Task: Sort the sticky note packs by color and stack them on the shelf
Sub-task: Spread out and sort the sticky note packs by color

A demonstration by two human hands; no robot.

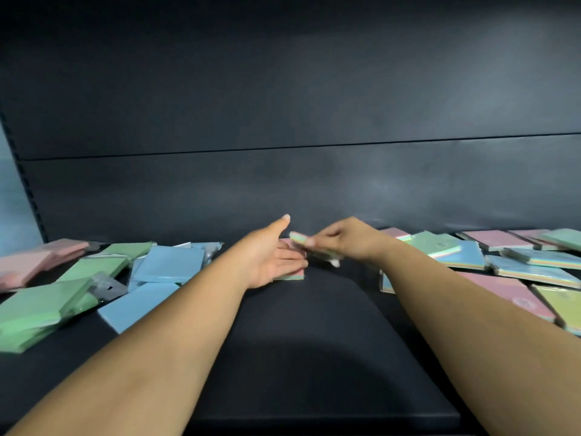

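Head view: dark shelf (314,357) with a dark back panel (283,121) behind it fills the frame. Places below are relative to the pink pack (290,275) lying flat at shelf centre.

Far right of the pink pack: a loose spread of multicolour packs (509,262), overlapping, tops pink, blue, green and yellow, edges showing rainbow layers. Left of it: blue packs (169,264) nearest, overlapping each other; green packs (47,306) further left and toward the shelf's front edge; salmon-pink packs (28,262) furthest left, near the upright. None of these groups is squared into a neat stack.

Both bare forearms reach in from the bottom corners and meet over the pink pack.

Left hand (270,256): palm up and tilted, fingers straight, thumb pointing up toward the back panel. It lies on top of the pink pack, covering most of it; not curled round anything.

Right hand (339,242): just right of the pink pack, fingers pinched on a small multicolour pack (300,238) held on edge above the pink pack, just off the left hand's fingertips. Motion blur here; exact finger placement unclear.
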